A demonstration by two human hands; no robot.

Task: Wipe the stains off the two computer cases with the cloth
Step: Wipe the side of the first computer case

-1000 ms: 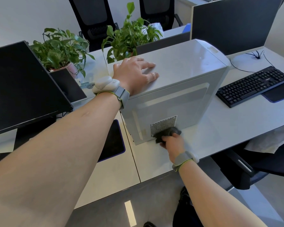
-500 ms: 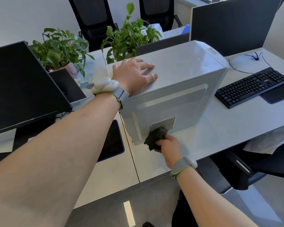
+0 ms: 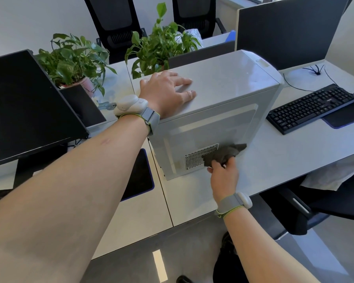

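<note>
Left hand (image 3: 168, 92) rests flat-fingered atop the grey computer case (image 3: 223, 94), center frame; right hand (image 3: 223, 176) grips a dark cloth (image 3: 225, 154) against its lower side panel

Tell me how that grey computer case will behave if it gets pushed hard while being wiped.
The computer case stands tall and narrow on the smooth desk, so it may tip or slide. The left hand pressing flat on top probably steadies it. Its panels look rigid under the cloth.

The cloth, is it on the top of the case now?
No, the right hand presses the cloth on the lower side panel of the case, beside the vent grille.
</note>
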